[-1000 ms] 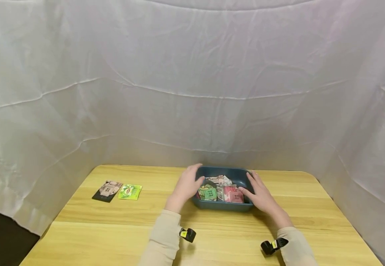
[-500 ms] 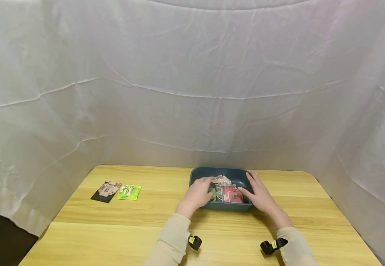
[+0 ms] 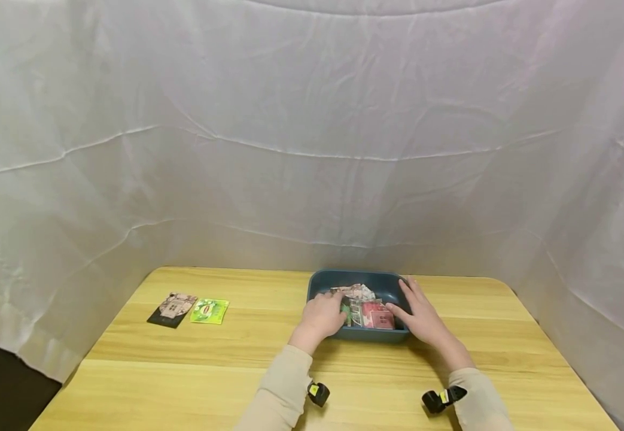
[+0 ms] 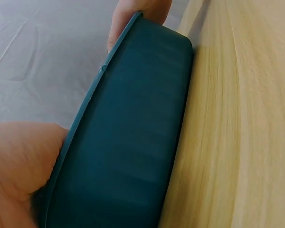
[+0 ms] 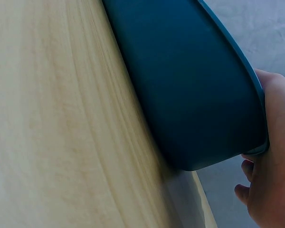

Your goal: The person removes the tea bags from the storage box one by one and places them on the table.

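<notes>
A dark blue plastic bin (image 3: 319, 277) stands on the table and holds several tea sachets. Among these are a pink-red sachet (image 3: 379, 317), a crumpled floral one (image 3: 362, 292) and a partly covered green one (image 3: 347, 313). My left hand (image 3: 322, 314) reaches over the near left rim into the bin, above the green sachet. Its fingertips are hidden down among the sachets, so I cannot tell whether they pinch one. My right hand (image 3: 422, 311) grips the bin's right end, thumb over the rim and fingers outside; the right wrist view shows this hand (image 5: 275, 142) at the rim.
On the left of the wooden table (image 3: 193, 383) lie a yellow-green tea sachet (image 3: 209, 311) and a black sachet with a pink floral print (image 3: 174, 308). A pale grey curtain (image 3: 312, 179) encloses the back and sides.
My left hand has left the bin's left rim and moved right, down into the bin over the green sachet. The right hand keeps its place on the right end.
</notes>
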A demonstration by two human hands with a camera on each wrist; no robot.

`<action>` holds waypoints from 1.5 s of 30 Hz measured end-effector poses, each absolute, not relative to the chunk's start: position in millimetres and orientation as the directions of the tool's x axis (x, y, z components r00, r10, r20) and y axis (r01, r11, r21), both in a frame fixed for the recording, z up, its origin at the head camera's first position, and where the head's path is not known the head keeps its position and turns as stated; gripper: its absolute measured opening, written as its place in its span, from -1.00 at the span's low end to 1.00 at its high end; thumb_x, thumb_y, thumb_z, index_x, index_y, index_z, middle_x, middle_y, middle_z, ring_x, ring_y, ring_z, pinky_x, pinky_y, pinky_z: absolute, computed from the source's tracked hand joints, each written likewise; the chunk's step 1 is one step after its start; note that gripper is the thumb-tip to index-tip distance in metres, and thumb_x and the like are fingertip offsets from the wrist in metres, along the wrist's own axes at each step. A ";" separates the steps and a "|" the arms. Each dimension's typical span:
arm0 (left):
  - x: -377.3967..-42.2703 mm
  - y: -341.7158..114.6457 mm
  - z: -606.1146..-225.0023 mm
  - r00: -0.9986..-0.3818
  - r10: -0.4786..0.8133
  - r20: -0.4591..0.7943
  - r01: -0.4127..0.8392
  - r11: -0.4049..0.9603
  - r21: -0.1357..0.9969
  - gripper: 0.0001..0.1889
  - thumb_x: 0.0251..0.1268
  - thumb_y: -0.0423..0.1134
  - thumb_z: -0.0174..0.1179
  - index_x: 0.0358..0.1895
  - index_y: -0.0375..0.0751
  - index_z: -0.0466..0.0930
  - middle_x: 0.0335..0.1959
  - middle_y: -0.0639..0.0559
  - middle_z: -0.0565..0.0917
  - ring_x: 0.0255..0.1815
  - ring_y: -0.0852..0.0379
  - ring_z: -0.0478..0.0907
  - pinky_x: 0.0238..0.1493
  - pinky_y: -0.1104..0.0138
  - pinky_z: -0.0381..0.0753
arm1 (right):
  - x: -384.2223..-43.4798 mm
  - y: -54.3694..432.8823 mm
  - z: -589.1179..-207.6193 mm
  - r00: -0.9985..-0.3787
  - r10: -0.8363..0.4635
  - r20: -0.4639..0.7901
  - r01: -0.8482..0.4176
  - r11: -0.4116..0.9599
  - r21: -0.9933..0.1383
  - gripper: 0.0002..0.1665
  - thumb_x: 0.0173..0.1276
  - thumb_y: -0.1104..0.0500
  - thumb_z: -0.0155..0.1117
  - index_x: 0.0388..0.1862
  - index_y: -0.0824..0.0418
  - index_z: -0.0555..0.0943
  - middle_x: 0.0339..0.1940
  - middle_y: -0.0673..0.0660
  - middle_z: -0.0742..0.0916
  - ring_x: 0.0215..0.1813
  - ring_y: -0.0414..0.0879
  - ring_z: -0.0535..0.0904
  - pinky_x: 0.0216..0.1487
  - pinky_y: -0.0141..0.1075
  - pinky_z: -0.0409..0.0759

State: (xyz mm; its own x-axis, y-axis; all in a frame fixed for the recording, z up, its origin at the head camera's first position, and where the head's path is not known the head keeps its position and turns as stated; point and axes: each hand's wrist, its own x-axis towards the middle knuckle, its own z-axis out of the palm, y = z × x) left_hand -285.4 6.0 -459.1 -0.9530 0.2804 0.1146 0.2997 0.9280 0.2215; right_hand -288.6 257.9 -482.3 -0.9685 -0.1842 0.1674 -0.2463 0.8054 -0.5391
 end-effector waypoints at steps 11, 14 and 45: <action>-283.6 3.5 -454.4 -0.933 0.243 0.264 0.329 0.873 0.360 -0.61 0.23 -0.25 0.27 0.15 -0.11 0.60 0.01 -0.09 0.66 -0.04 -0.06 0.64 -0.09 0.14 0.66 | -286.4 257.3 -479.8 -0.968 -0.184 0.172 -0.249 0.805 -0.539 -0.03 0.43 -0.25 0.06 0.57 0.29 0.02 0.61 0.36 -0.03 0.58 0.37 -0.16 0.46 0.35 -0.04; -283.5 1.4 -452.9 -0.920 0.235 0.315 0.350 0.854 0.385 -0.67 0.22 -0.29 0.28 0.07 -0.11 0.64 -0.07 -0.06 0.68 -0.11 -0.02 0.67 -0.15 0.18 0.67 | -286.1 256.8 -479.6 -0.967 -0.186 0.174 -0.252 0.805 -0.537 -0.03 0.43 -0.24 0.06 0.57 0.29 0.02 0.60 0.37 -0.03 0.58 0.37 -0.16 0.46 0.34 -0.04; -295.1 -76.1 -418.1 -0.959 0.120 0.255 0.276 0.586 0.762 -0.66 0.19 -0.44 0.22 0.07 -0.26 0.61 -0.32 -0.11 0.68 -0.41 0.14 0.59 -0.43 0.39 0.54 | -287.3 257.4 -482.3 -0.967 -0.182 0.177 -0.250 0.802 -0.542 -0.02 0.43 -0.26 0.06 0.57 0.29 0.02 0.60 0.37 -0.02 0.58 0.37 -0.15 0.46 0.34 -0.04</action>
State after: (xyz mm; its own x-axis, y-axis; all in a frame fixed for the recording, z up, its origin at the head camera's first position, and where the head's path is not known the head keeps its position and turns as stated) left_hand -295.1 -76.1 -418.1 -0.9595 0.1202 0.2549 0.2758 0.5864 0.7616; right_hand -287.3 257.4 -482.3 -0.9673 -0.1822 0.1766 -0.2501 0.8025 -0.5418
